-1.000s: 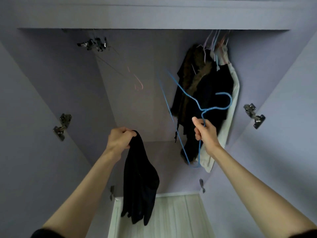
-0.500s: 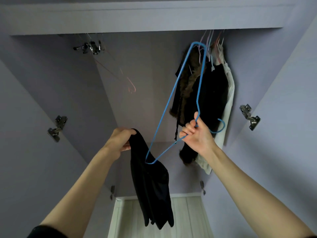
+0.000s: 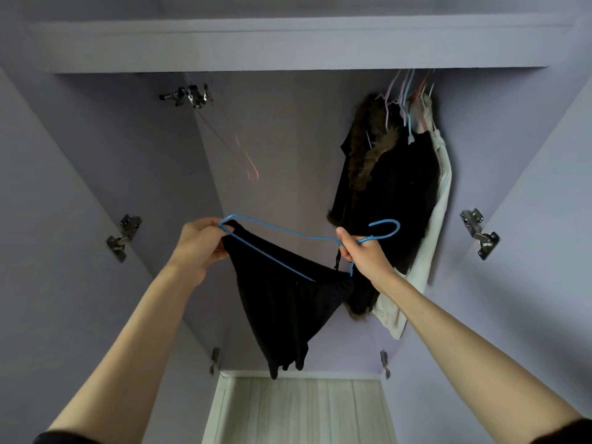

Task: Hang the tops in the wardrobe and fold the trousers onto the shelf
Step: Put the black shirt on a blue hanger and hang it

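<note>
One blue hanger (right hand gripping its neck); left hand pinching one black top.

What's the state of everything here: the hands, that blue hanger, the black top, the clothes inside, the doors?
Left hand: grips the black top's edge at the hanger's end.
Right hand: holds the hanger near its hook.
Blue hanger: off the rail, one end inside the top.
Black top: partly on the hanger, dangling.
Hung clothes: on hangers, at the right.
Pink hanger: hanging bare.
Wardrobe doors: open.
</note>
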{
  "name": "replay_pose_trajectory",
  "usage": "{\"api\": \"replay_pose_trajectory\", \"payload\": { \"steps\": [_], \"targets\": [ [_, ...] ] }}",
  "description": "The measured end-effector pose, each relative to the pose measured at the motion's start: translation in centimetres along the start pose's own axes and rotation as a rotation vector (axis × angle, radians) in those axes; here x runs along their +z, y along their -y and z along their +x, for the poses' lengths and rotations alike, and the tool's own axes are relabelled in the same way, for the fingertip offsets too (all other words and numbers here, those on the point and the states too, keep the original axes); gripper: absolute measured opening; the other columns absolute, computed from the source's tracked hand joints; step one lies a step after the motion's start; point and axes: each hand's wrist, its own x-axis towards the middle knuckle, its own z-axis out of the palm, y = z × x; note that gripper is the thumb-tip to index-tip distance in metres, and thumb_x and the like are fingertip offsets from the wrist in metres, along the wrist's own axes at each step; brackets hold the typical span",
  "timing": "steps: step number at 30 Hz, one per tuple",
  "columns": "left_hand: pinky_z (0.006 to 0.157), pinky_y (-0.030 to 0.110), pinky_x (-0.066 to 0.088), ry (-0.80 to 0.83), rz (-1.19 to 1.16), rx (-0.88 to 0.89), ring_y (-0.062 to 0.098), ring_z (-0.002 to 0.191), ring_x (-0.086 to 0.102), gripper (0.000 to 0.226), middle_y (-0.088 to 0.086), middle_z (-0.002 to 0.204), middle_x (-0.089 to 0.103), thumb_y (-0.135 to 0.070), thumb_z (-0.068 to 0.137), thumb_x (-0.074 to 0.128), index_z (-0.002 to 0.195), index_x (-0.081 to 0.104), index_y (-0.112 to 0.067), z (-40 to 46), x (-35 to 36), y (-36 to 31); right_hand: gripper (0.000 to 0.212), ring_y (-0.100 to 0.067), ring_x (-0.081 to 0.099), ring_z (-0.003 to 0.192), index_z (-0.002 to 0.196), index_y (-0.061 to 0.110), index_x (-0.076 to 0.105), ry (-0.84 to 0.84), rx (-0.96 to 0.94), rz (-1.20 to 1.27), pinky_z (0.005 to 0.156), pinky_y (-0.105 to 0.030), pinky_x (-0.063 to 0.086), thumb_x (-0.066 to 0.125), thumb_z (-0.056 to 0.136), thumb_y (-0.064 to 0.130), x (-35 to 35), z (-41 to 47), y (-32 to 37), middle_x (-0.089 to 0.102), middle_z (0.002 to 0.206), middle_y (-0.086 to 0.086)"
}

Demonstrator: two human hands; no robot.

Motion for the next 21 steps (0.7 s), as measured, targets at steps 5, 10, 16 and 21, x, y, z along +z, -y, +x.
{"api": "replay_pose_trajectory", "payload": {
  "steps": [5,10,16,21],
  "targets": [
    [0.046,0.016,0.051,-0.215,-0.004,-0.014,0.014,0.064,0.060,0.012,0.007,0.078,0.061,0.003,0.088,0.053,0.090,0.062,-0.005,1.2,-2.4,0.3,0.048,-0.001,0.043,0.049,0.055,0.013,0.043,0.049,-0.100,-0.283,0.057,-0.014,0.036,0.051,0.093,0.042,-1.0,0.7,0.8,0.041,0.047,0.010],
    [0.084,0.028,0.049,-0.289,0.420,0.132,0.022,0.085,0.062,0.012,0.003,0.079,0.065,-0.005,0.081,0.065,0.089,0.071,-0.011,1.4,-2.9,1.4,0.055,-0.024,0.051,0.054,0.053,0.010,0.044,0.001,-0.267,-0.628,0.069,-0.034,0.036,0.047,0.094,0.046,-0.2,1.5,2.7,0.045,0.048,-0.003],
    [0.083,0.023,0.044,-0.266,0.653,0.175,0.025,0.094,0.064,0.017,0.009,0.091,0.071,-0.004,0.082,0.062,0.093,0.073,-0.008,1.5,-3.5,1.5,0.057,-0.016,0.033,0.041,0.049,0.015,0.030,-0.051,-0.232,-0.591,0.052,-0.031,0.028,0.051,0.092,0.045,0.2,2.7,4.5,0.028,0.042,0.002],
    [0.080,0.022,0.044,-0.239,0.639,0.165,0.021,0.087,0.065,0.017,0.005,0.083,0.069,-0.003,0.079,0.065,0.092,0.074,-0.008,1.5,-4.0,1.9,0.057,-0.013,0.032,0.039,0.048,0.015,0.030,-0.048,-0.201,-0.603,0.049,-0.031,0.028,0.052,0.092,0.044,-0.5,2.6,4.1,0.029,0.041,0.004]
  ]
}}
